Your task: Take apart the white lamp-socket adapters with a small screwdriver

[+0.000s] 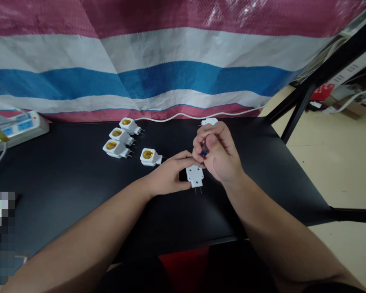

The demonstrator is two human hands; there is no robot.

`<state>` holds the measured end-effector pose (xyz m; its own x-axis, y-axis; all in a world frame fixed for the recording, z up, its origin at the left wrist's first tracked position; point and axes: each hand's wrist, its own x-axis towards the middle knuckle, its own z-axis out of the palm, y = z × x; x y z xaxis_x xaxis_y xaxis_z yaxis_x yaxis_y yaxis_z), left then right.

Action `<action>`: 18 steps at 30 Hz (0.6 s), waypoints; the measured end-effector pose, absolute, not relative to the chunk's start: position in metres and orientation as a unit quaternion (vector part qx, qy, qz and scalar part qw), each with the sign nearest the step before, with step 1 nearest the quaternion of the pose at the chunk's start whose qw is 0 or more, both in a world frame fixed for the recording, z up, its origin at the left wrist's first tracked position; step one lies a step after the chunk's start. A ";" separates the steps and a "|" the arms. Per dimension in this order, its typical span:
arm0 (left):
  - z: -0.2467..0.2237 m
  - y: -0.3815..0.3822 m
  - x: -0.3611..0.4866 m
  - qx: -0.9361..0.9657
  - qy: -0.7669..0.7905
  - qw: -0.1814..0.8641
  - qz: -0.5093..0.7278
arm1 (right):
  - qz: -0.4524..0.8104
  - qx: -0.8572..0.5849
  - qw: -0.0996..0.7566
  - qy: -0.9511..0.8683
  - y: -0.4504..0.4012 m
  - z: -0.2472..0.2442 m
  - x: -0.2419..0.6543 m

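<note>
A white plug-in lamp socket (194,176) lies face down on the black table, its two metal prongs pointing toward me and its screw holes up. My left hand (172,173) grips it from the left, fingers along its far side and thumb at the near side. In my right hand (219,152) is a screwdriver (204,152) with a blue, partly see-through handle, mostly hidden by the fingers. Its thin shaft slants down to a hole in the socket's back. Just left of my left hand sits another lamp socket (148,156), brass-coloured opening up.
Three similar sockets (117,133) stand in a row at the back left. Another white piece (209,121) lies behind my right hand. A power strip (24,125) is at the far left, a white cable (177,117) along the back edge, and a striped sheet (158,77) behind.
</note>
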<state>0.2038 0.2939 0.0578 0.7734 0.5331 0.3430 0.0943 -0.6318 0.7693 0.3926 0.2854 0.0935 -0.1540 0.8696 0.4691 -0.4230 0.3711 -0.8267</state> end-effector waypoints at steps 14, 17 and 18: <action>0.060 0.295 0.201 0.861 0.185 0.386 0.276 | 0.681 -0.170 0.460 -0.543 0.288 0.107 0.416; 0.058 0.296 0.201 0.857 0.193 0.386 0.282 | 0.664 -0.178 0.498 -0.528 0.287 0.107 0.408; 0.057 0.296 0.201 0.856 0.197 0.385 0.284 | 0.653 -0.179 0.509 -0.532 0.287 0.106 0.406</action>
<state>0.2006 0.2964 0.0571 0.7613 0.5554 0.3346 0.1183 -0.6264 0.7705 0.4057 0.2870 0.1063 -0.4177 0.8549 0.3076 -0.4747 0.0834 -0.8762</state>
